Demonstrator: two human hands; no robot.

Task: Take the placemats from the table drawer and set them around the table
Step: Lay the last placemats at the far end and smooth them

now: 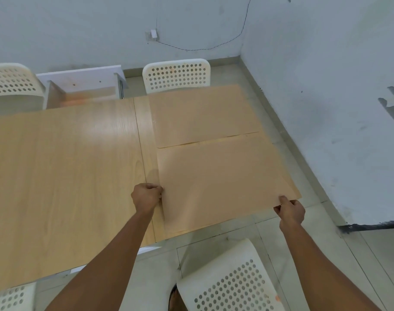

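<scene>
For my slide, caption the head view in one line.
Both hands, left and right, hold the near placemat on the table, beside the far placemat.

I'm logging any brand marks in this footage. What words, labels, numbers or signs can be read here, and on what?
None can be read. The near placemat, far placemat, table, open drawer, white chairs and wall carry no visible print.
</scene>
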